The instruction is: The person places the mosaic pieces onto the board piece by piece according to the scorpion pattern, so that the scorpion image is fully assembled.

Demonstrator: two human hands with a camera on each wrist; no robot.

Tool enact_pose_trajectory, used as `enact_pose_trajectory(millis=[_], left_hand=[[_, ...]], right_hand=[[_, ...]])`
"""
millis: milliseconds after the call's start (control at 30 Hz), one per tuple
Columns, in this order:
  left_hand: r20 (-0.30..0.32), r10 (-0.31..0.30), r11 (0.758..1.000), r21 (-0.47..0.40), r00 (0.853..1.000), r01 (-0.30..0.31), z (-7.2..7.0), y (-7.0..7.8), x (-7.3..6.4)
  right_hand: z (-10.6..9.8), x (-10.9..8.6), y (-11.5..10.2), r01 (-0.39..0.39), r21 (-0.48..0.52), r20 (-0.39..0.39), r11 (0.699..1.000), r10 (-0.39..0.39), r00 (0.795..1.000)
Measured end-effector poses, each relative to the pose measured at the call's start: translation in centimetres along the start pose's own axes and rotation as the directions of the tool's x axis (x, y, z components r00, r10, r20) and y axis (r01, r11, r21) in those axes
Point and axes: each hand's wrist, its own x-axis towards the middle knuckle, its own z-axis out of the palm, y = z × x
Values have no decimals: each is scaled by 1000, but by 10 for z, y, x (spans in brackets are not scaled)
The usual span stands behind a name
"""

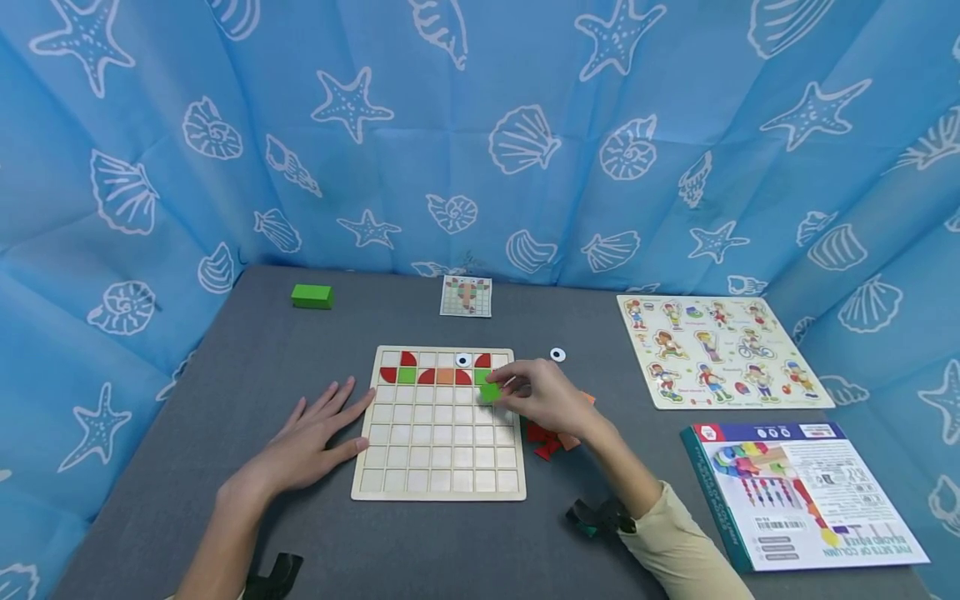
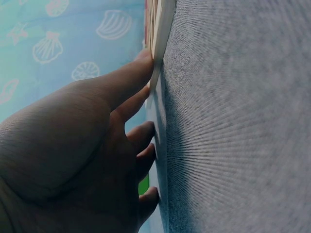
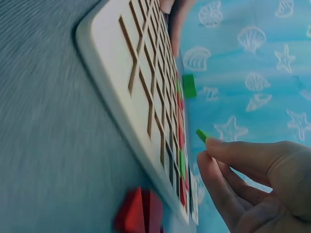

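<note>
A pale square grid board (image 1: 438,495) lies flat on the grey table. Across its far rows sit red quarter-round tiles (image 1: 426,377), green square tiles (image 1: 407,375), an orange tile (image 1: 445,376) and a round eye piece (image 1: 463,360). Between thumb and fingertips, my right hand (image 1: 546,396) pinches a green square tile (image 3: 201,135) above the board's right side. My left hand (image 1: 311,442) rests with spread fingers at the left edge, its thumb touching the rim. Loose red tiles (image 1: 542,435) lie right of the board, partly hidden by the right hand.
A small pattern card (image 1: 466,297) lies behind the board, and a green block (image 1: 312,296) stands at the far left. Another eye piece (image 1: 557,354) is beyond the right hand. To the right are a picture puzzle board (image 1: 693,396) and a box (image 1: 810,500).
</note>
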Motion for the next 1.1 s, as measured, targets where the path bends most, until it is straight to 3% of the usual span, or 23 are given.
enact_pose_trajectory(millis=[267,600,933,1100], left_hand=[[-23,27,999,-28,999,-28,5,-12,3],[0,-4,1000,14,1000,4,0,0,1],[-37,41,999,-24,998,-42,8,-14,4],[-23,20,1000,-6,1000,-20,4,-8,2]], right_hand=[[30,32,-20,60,-50,70,997,-57,996],[54,62,-34,48,-124,85,991,-37,996],[62,69,-41,40,-179,73,983,-27,997],[62,66,-40,48,-178,63,983,-37,997]])
